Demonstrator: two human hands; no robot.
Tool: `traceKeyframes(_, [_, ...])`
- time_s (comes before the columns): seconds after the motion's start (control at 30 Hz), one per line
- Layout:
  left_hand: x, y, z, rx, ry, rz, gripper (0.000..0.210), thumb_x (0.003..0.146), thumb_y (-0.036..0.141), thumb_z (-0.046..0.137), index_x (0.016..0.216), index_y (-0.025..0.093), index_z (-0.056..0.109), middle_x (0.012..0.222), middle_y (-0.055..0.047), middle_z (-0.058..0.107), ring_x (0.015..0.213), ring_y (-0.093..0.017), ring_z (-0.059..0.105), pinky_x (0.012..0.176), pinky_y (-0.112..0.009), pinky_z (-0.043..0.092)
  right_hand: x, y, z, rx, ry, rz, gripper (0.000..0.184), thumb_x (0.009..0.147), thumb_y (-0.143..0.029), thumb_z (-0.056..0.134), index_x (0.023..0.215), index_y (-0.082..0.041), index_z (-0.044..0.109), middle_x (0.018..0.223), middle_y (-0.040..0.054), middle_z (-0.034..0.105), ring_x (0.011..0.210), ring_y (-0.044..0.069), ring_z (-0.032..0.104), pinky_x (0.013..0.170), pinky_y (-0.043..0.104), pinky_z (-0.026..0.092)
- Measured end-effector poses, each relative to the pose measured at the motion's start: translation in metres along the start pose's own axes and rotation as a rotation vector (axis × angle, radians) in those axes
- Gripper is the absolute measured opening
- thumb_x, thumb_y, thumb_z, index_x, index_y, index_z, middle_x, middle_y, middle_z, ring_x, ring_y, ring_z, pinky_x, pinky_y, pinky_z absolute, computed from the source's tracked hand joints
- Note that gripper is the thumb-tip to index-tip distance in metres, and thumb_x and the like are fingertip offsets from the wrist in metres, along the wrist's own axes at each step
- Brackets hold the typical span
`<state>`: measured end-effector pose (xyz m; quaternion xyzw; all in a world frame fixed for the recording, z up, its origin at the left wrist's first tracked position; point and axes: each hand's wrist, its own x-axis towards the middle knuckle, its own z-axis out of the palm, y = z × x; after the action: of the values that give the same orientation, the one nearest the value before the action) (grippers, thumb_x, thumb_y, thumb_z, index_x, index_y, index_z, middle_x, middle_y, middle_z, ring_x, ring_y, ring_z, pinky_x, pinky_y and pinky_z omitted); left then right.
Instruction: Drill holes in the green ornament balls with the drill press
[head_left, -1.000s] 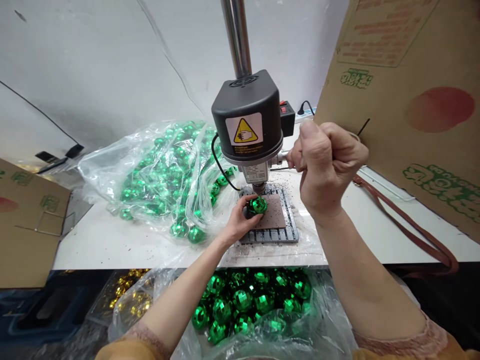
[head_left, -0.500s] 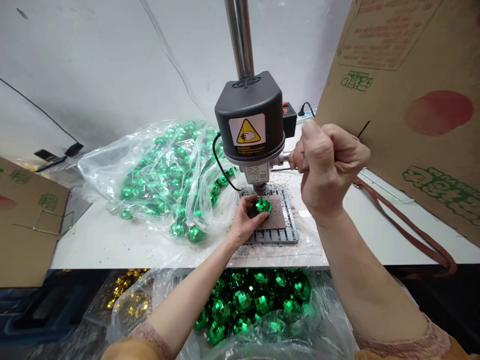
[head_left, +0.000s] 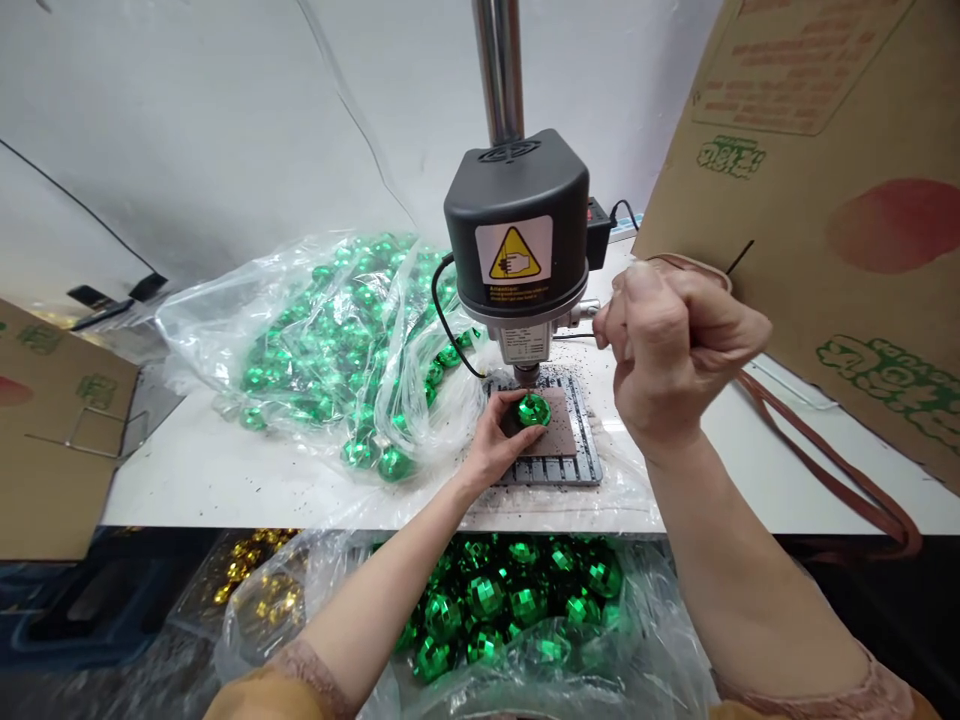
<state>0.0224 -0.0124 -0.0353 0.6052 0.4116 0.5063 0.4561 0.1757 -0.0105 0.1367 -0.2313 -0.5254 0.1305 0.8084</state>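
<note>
A shiny green faceted ball [head_left: 534,410] rests on a brown pad [head_left: 559,437] on the slotted metal base [head_left: 589,468] of a bench drill press [head_left: 517,225]. My left hand [head_left: 495,440] steadies it, thumb and fingers curved around its left and near sides. Directly over the ball is the drill chuck [head_left: 527,375]; whether the bit is inside the ball I cannot tell. To the right of the motor head, my right hand [head_left: 679,345] is closed in a fist around the press's feed lever [head_left: 585,312], whose grip is mostly hidden by the fingers.
Left of the press lies a clear plastic bag [head_left: 330,350] full of green balls. More green balls [head_left: 484,597] fill a plastic-lined container below the table edge. Cardboard boxes [head_left: 810,250] flank the table, and a brown strap [head_left: 832,465] lies at right. Dark shavings surround the base.
My right hand sits slightly lower and farther right relative to the drill head. The view has shifted a little. My left hand still holds the ball on the pad.
</note>
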Motion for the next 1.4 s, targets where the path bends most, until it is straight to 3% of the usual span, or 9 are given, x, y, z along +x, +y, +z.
traceKeyframes(0.4, [-0.002, 0.002, 0.002, -0.019, -0.011, 0.018, 0.054, 0.077, 0.042, 0.083, 0.119, 0.021, 0.055, 0.125, -0.010, 0.065, 0.119, -0.026, 0.061, 0.104, -0.042, 0.048, -0.015, 0.008, -0.005, -0.069, 0.052, -0.061, 0.055, 0.090, -0.038, 0.057, 0.052, -0.019, 0.021, 0.047, -0.0043, 0.021, 0.043, 0.006, 0.024, 0.046, 0.030, 0.028])
traceKeyframes(0.63, [-0.002, 0.002, 0.003, 0.012, 0.011, 0.036, 0.053, 0.077, 0.042, 0.083, 0.118, 0.020, 0.057, 0.120, -0.010, 0.066, 0.115, -0.025, 0.062, 0.104, -0.043, 0.047, -0.024, 0.014, -0.004, 0.061, 0.112, -0.156, 0.054, 0.085, -0.024, 0.060, 0.053, -0.016, 0.017, 0.049, -0.0042, 0.020, 0.043, 0.003, 0.022, 0.045, 0.028, 0.025])
traceKeyframes(0.8, [-0.003, 0.003, 0.003, 0.005, 0.006, 0.032, 0.054, 0.077, 0.042, 0.083, 0.119, 0.021, 0.057, 0.120, -0.009, 0.065, 0.115, -0.025, 0.062, 0.103, -0.041, 0.048, -0.026, 0.019, -0.005, 0.033, 0.088, -0.234, 0.054, 0.085, -0.025, 0.058, 0.054, -0.017, 0.015, 0.045, -0.0044, 0.023, 0.041, 0.004, 0.023, 0.043, 0.029, 0.029])
traceKeyframes(1.03, [-0.003, 0.002, 0.003, 0.002, 0.008, 0.026, 0.053, 0.077, 0.040, 0.083, 0.119, 0.021, 0.057, 0.123, -0.009, 0.065, 0.118, -0.025, 0.061, 0.104, -0.041, 0.046, -0.026, 0.026, -0.007, 0.132, 0.065, -0.338, 0.049, 0.083, -0.012, 0.056, 0.056, -0.017, 0.015, 0.047, -0.0055, 0.021, 0.041, 0.003, 0.023, 0.042, 0.026, 0.029])
traceKeyframes(1.27, [-0.004, 0.006, 0.003, 0.005, 0.034, 0.030, 0.053, 0.076, 0.041, 0.084, 0.117, 0.020, 0.057, 0.119, -0.009, 0.066, 0.115, -0.025, 0.062, 0.101, -0.041, 0.048, -0.035, 0.026, -0.014, 0.120, -0.004, -0.331, 0.047, 0.082, -0.008, 0.055, 0.054, -0.016, 0.018, 0.049, -0.0060, 0.023, 0.043, 0.002, 0.025, 0.044, 0.024, 0.032])
traceKeyframes(1.4, [-0.002, 0.006, 0.007, 0.017, 0.054, 0.017, 0.052, 0.074, 0.040, 0.085, 0.113, 0.020, 0.057, 0.110, -0.008, 0.068, 0.105, -0.023, 0.065, 0.095, -0.039, 0.051, -0.017, 0.008, -0.007, 0.036, 0.036, -0.154, 0.047, 0.085, -0.012, 0.057, 0.048, -0.017, 0.027, 0.046, -0.0062, 0.026, 0.041, 0.003, 0.031, 0.044, 0.025, 0.033])
